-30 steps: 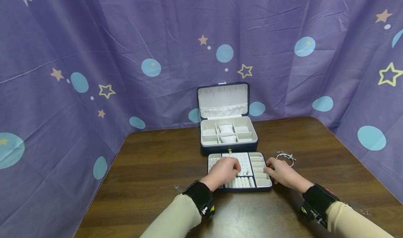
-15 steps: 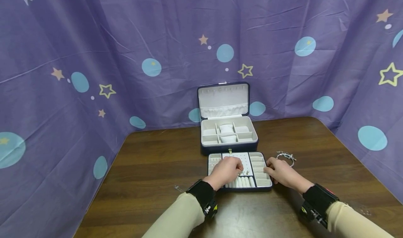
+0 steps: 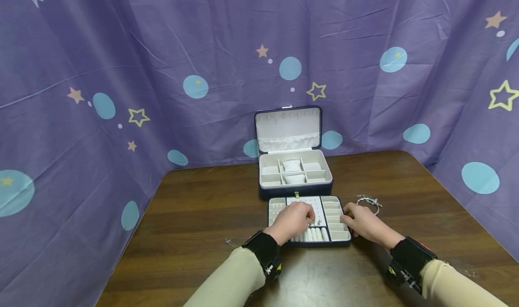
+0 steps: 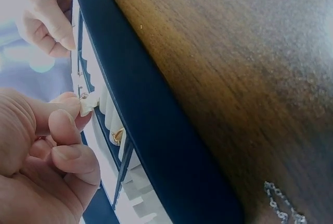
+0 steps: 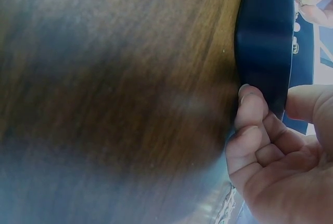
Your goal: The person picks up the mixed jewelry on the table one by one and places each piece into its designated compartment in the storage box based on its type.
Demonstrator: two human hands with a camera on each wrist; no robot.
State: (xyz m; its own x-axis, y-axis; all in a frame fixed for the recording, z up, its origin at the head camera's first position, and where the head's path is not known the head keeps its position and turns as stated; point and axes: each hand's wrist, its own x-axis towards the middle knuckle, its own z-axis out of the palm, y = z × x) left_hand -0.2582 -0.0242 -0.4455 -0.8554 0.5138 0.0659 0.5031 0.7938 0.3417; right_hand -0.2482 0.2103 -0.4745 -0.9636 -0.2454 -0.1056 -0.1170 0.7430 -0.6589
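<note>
My left hand [image 3: 293, 220] is over a shallow jewelry tray [image 3: 320, 244] with a dark rim. Its thumb and fingertip pinch a small shiny earring [image 4: 86, 104] at the pale pegboard, just above the white ring rolls [image 3: 314, 235]; the fingertips partly cover it. Another small earring [image 3: 319, 222] shows on the pegboard to the right. A gold ring [image 4: 118, 136] sits among the rolls. At the tray's right side my right hand [image 3: 362, 221] grips the edge, thumb at the rim and fingers curled against the outer wall.
Behind the tray stands a dark jewelry box [image 3: 279, 193], lid raised, with pale compartments and two small cushions [image 3: 293, 166]. Silver bracelets [image 3: 370, 202] lie right of the tray. A fine silver chain [image 4: 278, 200] lies on the wooden table [image 3: 194, 208] to the left.
My left hand has shifted slightly to the right over the pegboard, still pinching the earring. My right hand stays at the tray's edge.
</note>
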